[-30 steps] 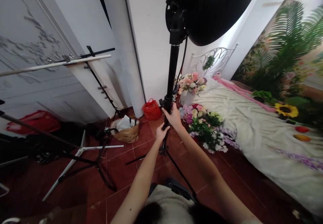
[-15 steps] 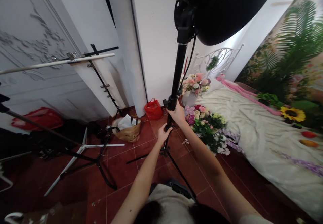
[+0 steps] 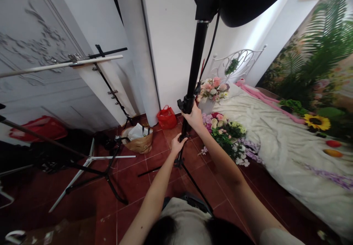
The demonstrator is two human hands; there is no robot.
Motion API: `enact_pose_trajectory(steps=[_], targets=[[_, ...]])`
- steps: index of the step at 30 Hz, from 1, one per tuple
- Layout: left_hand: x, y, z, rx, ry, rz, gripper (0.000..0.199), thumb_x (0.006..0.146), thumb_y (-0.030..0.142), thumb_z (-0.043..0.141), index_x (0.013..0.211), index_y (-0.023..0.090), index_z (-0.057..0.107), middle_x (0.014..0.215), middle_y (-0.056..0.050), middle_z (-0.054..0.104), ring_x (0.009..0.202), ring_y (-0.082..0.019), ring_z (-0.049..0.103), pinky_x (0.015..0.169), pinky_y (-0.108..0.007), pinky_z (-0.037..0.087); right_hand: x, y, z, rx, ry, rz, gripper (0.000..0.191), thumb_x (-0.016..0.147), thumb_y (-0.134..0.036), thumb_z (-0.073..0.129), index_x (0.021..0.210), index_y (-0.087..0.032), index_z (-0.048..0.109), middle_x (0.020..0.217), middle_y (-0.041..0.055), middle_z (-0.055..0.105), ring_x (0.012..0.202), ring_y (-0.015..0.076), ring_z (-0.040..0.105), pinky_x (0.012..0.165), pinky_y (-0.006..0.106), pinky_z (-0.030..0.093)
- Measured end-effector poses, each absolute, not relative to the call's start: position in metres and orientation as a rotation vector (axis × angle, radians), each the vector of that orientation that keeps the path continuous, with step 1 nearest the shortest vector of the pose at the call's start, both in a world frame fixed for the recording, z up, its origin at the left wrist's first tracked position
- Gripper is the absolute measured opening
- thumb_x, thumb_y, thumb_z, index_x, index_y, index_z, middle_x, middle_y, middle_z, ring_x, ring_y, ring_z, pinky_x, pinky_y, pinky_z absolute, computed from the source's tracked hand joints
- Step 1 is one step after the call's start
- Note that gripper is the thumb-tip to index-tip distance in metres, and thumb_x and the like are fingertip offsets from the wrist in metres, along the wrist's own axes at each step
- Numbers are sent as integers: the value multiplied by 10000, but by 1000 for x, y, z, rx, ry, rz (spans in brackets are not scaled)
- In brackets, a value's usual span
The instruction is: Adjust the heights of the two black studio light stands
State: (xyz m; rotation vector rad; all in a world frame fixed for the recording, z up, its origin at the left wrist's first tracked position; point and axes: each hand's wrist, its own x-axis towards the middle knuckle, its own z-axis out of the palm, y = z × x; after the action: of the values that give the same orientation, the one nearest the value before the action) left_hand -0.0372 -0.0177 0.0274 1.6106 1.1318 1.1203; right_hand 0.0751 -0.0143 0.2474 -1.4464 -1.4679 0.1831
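A black light stand (image 3: 197, 59) rises in front of me, with a large black lamp head (image 3: 248, 2) at its top, cut off by the upper frame edge. My right hand (image 3: 193, 118) is wrapped round the pole just under the black clamp collar (image 3: 186, 104). Lower down, my left hand (image 3: 178, 143) grips the same pole. A cable hangs beside the upper pole. The thin black legs of the stand (image 3: 195, 188) spread over the red tiled floor.
Flower bunches (image 3: 224, 131) and a bed with a cream blanket (image 3: 264, 127) lie to the right. A red bag (image 3: 167, 118) and woven basket (image 3: 140, 142) sit beyond the stand. White and black stand legs (image 3: 110, 190) spread at left.
The lamp head and upper pole section have risen in view, with more pole showing above the collar. Both hands stay on the pole, the right hand slightly higher in view.
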Motion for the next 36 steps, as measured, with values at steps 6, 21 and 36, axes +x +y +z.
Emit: enact_pose_trajectory(steps=[6, 21, 36], targets=[[-37, -18, 27, 1629, 1133, 1122, 492, 747, 476, 677, 1141, 184, 643, 999, -85, 714, 845, -199, 657, 804, -349, 538, 71, -18, 233, -1480, -1441, 232, 505, 743, -269, 642, 1208, -180, 469, 922, 83, 696, 839, 242, 675, 745, 328, 513], [-36, -13, 19, 1644, 1156, 1125, 469, 742, 394, 687, 1146, 162, 639, 1031, -104, 708, 898, -212, 660, 872, -381, 526, 65, -24, 166, -1579, -1366, 379, 432, 752, -269, 641, 1152, -199, 493, 928, 85, 705, 853, 238, 684, 742, 318, 521], [-39, -11, 16, 1632, 1174, 1085, 343, 687, 155, 636, 1029, 145, 669, 847, -41, 708, 801, -175, 639, 815, -318, 515, 57, -28, 88, -1735, -1330, 455, 444, 752, -194, 582, 1186, -175, 488, 897, 94, 710, 789, 220, 690, 666, 260, 499]])
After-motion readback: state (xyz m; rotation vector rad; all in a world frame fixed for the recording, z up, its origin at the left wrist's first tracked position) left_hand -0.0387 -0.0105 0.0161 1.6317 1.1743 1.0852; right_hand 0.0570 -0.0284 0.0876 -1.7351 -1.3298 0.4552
